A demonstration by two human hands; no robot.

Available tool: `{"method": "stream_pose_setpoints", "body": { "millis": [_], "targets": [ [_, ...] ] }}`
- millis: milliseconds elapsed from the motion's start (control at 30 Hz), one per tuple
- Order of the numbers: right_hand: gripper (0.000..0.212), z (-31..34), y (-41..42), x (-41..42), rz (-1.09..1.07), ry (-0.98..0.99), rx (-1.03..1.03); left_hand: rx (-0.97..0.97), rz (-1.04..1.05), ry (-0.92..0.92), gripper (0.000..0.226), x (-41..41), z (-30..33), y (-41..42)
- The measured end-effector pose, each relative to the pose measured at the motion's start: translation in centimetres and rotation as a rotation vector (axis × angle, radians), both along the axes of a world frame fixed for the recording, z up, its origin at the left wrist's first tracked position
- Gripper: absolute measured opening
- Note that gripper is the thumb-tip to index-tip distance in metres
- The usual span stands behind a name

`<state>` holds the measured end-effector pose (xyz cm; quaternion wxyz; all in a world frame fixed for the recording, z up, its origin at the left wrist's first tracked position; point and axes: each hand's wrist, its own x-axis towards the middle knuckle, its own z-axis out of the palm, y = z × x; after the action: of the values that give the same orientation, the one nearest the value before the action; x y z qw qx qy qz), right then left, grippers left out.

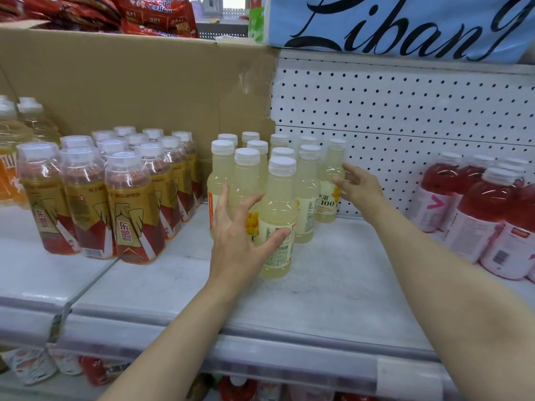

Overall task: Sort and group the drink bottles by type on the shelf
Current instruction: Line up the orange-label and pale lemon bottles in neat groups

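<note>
2 hands bracket the pale lemon bottles [279, 215] on the shelf [333, 285]. The left hand [240, 227] and right hand [357, 183] each keep a wide grip, fingers spread, clasping nothing. Full, smooth and top-heavy, the bottles probably slide best pushed low on the body.

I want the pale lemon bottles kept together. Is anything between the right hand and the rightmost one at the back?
Nothing visible. The right hand already has its fingers at the side of the rightmost lemon bottle, with only bare shelf around it.

The left hand [240, 235] covers the lower labels of the front pale yellow bottles [279, 215]. Red drink bottles [474, 215] are cut off by the right edge. Orange bottles [8, 157] are cropped at the left edge.
</note>
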<state>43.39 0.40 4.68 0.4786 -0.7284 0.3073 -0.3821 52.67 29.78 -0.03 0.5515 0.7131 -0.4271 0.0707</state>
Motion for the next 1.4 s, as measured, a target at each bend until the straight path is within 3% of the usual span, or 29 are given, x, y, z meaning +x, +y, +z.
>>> {"method": "stream_pose_setpoints", "body": {
  "millis": [100, 200, 267, 367, 433, 500, 600, 733, 867, 1067, 1133, 1267, 1400],
  "targets": [
    [0.064, 0.2, 1.3, 0.2, -0.136, 0.029, -0.093, -0.002, 0.000, -0.004, 0.075, 0.0, -0.1, 0.0],
    [0.058, 0.9, 4.3, 0.8, -0.314, -0.133, -0.241, -0.002, 0.008, -0.009, 0.075, 0.1, -0.2, -0.1],
    [0.055, 1.2, 6.2, 1.4, -0.167, -0.164, -0.231, -0.004, 0.008, -0.012, 0.075, 0.1, -0.2, -0.2],
    [0.064, 0.6, 8.1, 1.7, 0.105, -0.037, -0.159, 0.000, 0.002, -0.020, 0.079, 0.3, -0.4, -0.3],
    [0.060, 0.1, 8.5, 1.6, 0.161, -0.006, -0.151, 0.027, -0.002, -0.023, 0.087, 0.3, -0.5, -0.4],
    [0.047, 0.4, 8.6, 0.9, 0.165, -0.021, -0.147, 0.057, -0.007, -0.018, 0.090, 0.1, -0.4, -0.4],
    [0.057, 1.2, 8.0, -1.2, 0.173, -0.012, -0.114, 0.071, -0.018, -0.001, 0.089, 0.1, -0.2, -0.2],
    [0.044, 1.2, 6.3, -5.6, 0.227, -0.027, -0.049, 0.062, -0.012, 0.023, 0.087, 0.0, 0.0, 0.0],
    [0.047, 1.4, 5.5, -8.1, 0.261, 0.000, -0.032, 0.060, -0.012, 0.026, 0.088, -0.1, 0.0, -0.1],
    [0.040, 0.7, 6.3, -7.2, 0.067, 0.054, -0.135, 0.071, -0.001, 0.023, 0.095, 0.0, -0.3, 0.0],
    [0.038, 0.7, 6.1, -6.8, 0.065, 0.050, -0.133, 0.072, -0.002, 0.022, 0.094, 0.1, -0.3, -0.1],
    [0.054, 0.8, 5.2, -5.9, 0.121, 0.044, -0.048, 0.047, -0.014, 0.014, 0.090, 0.3, -0.6, -0.1],
    [0.049, 0.9, 5.0, -5.5, 0.143, 0.063, -0.047, 0.045, -0.013, 0.015, 0.092, 0.2, -0.6, -0.1]
  ]
}}
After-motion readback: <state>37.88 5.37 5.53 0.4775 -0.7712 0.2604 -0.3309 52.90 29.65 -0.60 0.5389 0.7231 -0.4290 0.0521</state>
